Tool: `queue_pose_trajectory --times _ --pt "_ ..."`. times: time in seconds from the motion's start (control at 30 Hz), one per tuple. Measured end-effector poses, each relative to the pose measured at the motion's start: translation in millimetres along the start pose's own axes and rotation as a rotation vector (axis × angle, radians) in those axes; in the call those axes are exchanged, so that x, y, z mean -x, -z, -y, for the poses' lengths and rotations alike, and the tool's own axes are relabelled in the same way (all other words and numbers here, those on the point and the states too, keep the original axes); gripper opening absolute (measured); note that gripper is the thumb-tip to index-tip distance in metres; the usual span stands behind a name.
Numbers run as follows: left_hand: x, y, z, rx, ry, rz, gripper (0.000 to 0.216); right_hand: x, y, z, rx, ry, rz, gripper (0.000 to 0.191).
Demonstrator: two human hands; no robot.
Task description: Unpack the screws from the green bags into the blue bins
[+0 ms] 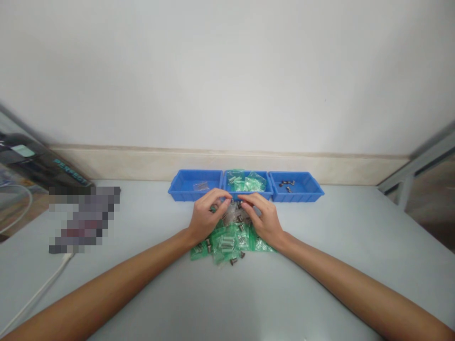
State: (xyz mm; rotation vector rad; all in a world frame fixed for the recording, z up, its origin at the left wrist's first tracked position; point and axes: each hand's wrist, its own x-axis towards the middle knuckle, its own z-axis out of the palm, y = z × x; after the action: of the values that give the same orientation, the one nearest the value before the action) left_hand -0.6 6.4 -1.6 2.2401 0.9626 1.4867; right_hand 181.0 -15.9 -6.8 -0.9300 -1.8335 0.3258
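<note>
My left hand [209, 214] is curled in a pinch, with a small dark metal screw [232, 201] at its thumb and fingertips. Facing it, my right hand [263, 219] pinches in the same way at another dark screw [239, 204]. Both hands hover over a pile of green-tinted plastic bags [226, 242] holding silvery pins. A clear bag [232, 215] lies in the pile between the hands. Loose dark screws [233, 261] lie on and in front of the bags. Parts of the pile are hidden under my hands.
Three blue bins stand in a row behind: the left bin [177, 182] has a clear bag of pins, the middle bin [249, 195] green bags, the right bin [302, 196] several dark screws. A pixelated object [85, 220] with a white cable [39, 293] lies left.
</note>
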Motion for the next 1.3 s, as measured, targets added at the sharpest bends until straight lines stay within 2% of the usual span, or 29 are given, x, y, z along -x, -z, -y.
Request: queue_pose_trajectory --times 0.4,0.77,1.03,1.3 --pt "-0.3 -0.5 2.1 -0.030 -0.101 0.003 0.009 1.6 -1.8 0.5 -0.050 0.017 -0.094 0.004" --pt "0.2 0.0 1.8 -0.020 -0.094 0.019 0.013 1.7 -2.3 1.4 -0.032 0.022 -0.110 0.006" --pt "0.4 -0.7 5.7 -0.036 -0.156 0.032 0.015 3.1 -1.2 2.1 -0.031 0.010 -0.133 0.006" --pt "2.5 0.1 6.8 -0.007 -0.137 0.072 0.018 4.4 -2.3 1.7 -0.011 -0.010 -0.134 0.008"
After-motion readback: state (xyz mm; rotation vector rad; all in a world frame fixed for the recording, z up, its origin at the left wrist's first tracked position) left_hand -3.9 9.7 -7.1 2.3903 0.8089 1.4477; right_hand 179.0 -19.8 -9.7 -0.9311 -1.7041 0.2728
